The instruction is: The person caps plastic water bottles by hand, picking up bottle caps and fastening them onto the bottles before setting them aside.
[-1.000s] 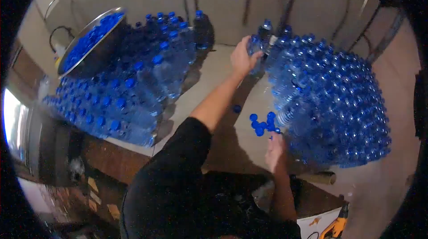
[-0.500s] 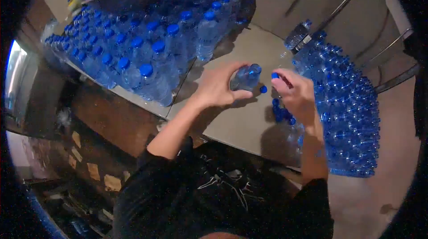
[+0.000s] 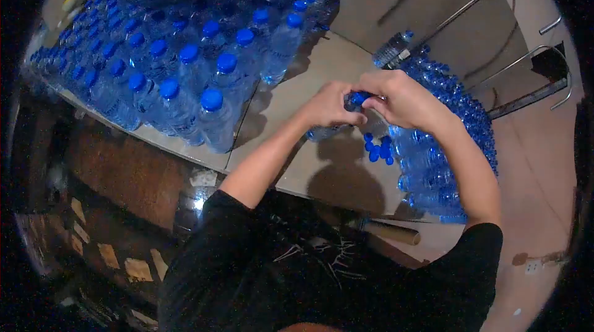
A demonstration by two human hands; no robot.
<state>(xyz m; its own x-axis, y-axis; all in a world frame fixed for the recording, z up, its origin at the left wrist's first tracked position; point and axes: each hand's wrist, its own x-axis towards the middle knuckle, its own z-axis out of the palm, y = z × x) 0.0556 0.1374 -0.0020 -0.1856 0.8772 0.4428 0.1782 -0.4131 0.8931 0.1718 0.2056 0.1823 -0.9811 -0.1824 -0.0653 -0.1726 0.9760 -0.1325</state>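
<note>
My left hand (image 3: 334,106) is wrapped round the upper part of a clear plastic bottle (image 3: 323,133), which tilts over the tabletop. At the bottle's mouth, my right hand (image 3: 399,98) has its fingers closed on a blue bottle cap (image 3: 361,98). The two hands meet there and partly hide the cap and neck. Several loose blue caps (image 3: 378,148) lie on the table just below my right hand.
Rows of blue-capped bottles (image 3: 212,102) stand on the left of the table (image 3: 291,174). Many clear bottles (image 3: 427,171) are packed together at the right. Behind my hands, one bottle (image 3: 390,52) leans near the wall. Metal rods (image 3: 473,5) stick out at the upper right.
My right hand has moved left with the cap and now meets the bottle's mouth. The bottle stays in my left hand. The camera view has shifted, so the bottle rows sit differently.
</note>
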